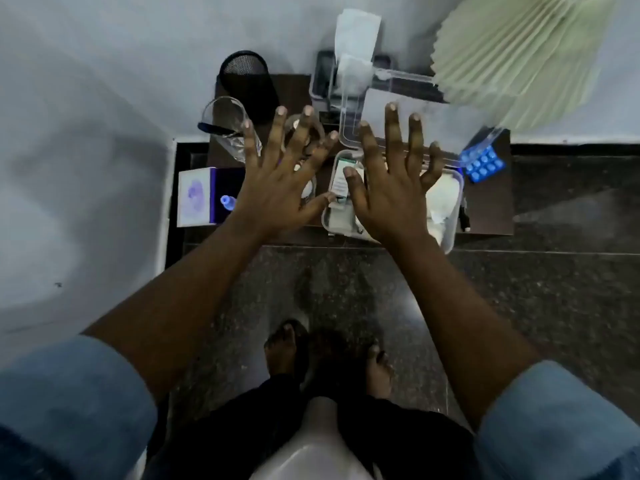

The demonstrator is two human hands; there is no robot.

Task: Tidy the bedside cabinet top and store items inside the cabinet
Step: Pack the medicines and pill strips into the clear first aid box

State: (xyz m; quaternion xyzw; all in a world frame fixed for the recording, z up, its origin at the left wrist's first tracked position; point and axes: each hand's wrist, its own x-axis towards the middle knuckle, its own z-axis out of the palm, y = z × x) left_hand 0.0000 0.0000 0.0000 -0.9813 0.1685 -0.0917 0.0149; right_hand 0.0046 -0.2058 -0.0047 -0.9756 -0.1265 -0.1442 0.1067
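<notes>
the head view looks straight down at a small dark bedside cabinet [491, 209] set against a pale wall in the upper middle of the frame. both hands hover palm-down over its top, side by side in the centre of the frame. the left hand [277, 181] has its fingers [275, 133] spread wide and holds nothing; the right hand [391, 192] is the same, fingers splayed and empty.

under the right hand lies a clear plastic box [450, 220] with white things inside and a small carton [341, 183] showing between the two thumbs. above it, a clear lid [349, 109] stands tilted. a blue pill strip [483, 164] sits at the right of the cabinet top. at the upper left stand a black mesh cup [247, 77] and a clear glass [223, 119], the glass lying partly under the left fingertips. a white and purple box [195, 197] lies at the left edge, with a small blue bottle [227, 201] on it. a pleated lampshade [519, 53] fills the upper right corner. bare feet [282, 348] on a dark speckled floor show at the bottom.
</notes>
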